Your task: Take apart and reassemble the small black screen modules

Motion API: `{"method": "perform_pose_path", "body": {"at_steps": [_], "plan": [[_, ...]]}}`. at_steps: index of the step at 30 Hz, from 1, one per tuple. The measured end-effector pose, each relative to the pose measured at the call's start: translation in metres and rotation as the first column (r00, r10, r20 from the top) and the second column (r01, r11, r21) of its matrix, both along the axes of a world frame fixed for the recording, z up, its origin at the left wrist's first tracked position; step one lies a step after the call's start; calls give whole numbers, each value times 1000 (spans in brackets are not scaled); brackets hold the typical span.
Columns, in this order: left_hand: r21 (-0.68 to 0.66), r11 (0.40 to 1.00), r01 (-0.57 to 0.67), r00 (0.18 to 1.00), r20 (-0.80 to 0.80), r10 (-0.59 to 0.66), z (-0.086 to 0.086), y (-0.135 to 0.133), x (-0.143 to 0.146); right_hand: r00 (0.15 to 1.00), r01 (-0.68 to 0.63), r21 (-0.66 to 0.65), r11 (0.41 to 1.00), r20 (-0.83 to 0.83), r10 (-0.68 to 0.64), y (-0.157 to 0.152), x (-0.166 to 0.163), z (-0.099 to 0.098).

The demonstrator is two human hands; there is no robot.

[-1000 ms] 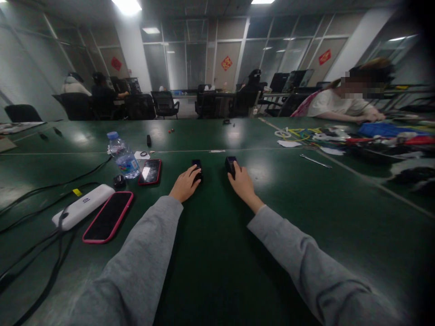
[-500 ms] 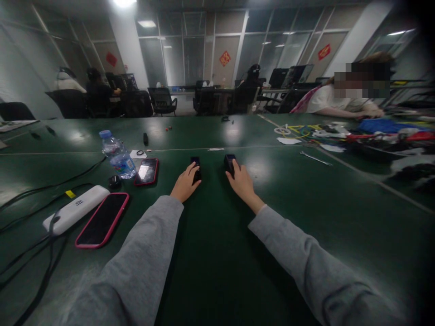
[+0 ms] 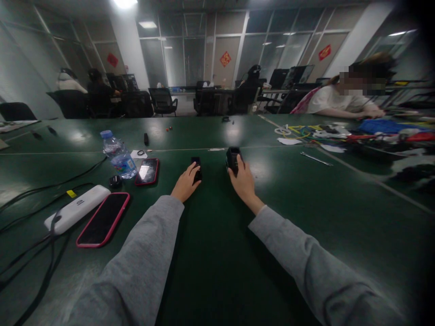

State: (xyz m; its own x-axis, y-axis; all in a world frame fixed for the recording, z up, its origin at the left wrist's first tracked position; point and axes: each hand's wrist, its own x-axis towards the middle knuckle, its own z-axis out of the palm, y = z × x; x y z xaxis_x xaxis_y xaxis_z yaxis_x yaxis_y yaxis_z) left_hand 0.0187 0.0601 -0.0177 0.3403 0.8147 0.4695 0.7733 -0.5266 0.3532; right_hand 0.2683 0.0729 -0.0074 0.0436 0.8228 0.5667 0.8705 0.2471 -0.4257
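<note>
My left hand (image 3: pixel 184 184) rests on the green table, its fingers bent around a small dark rectangular object (image 3: pixel 195 160). Only that object's far end and part of its side show past the fingers. To the right, my right hand (image 3: pixel 245 184) grips a black box-shaped object (image 3: pixel 233 155) between thumb and fingers. This one is tilted, so that more of its upper face is visible; its exact kind is unclear. A gap of bare table separates the two objects. Both forearms reach forward in grey sleeves.
At left stand a water bottle (image 3: pixel 118 156), a phone (image 3: pixel 147 172), a pink-edged phone (image 3: pixel 103 220), a white power bank (image 3: pixel 78 209) and black cables. A wrench (image 3: pixel 316 158) and a heap of cables (image 3: pixel 306 131) lie right. A person (image 3: pixel 328 99) sits behind the heap.
My right hand has tipped the black box-shaped object up and shifted it slightly right, showing more of its face. My left hand and its object have stayed in place.
</note>
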Motion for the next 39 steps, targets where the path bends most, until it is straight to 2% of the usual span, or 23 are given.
{"method": "perform_pose_path", "body": {"at_steps": [2,4,8,16,25,33,39], "plan": [[4,1000,-1,1000,-5,1,0,0,1,999,-17,94,995,-33,20,-7,-8,8],[15,1000,-1,1000,-10,1,0,0,2,997,-76,126,989,-7,78,-13,-20,12],[45,999,1,1000,-23,0,0,1,3,978,-179,31,983,111,175,-18,-43,10],[53,999,-9,999,-38,11,-1,1,4,963,-138,-126,982,216,163,-8,-52,-6],[59,998,-24,998,-53,27,-1,2,4,948,-90,-114,989,296,120,-5,-51,-7],[61,998,-33,995,-90,39,1,0,6,956,-136,-112,984,246,160,-7,-50,-7],[51,996,-79,992,-92,83,6,-3,10,954,-124,-114,986,261,150,-7,-51,-7]]}}
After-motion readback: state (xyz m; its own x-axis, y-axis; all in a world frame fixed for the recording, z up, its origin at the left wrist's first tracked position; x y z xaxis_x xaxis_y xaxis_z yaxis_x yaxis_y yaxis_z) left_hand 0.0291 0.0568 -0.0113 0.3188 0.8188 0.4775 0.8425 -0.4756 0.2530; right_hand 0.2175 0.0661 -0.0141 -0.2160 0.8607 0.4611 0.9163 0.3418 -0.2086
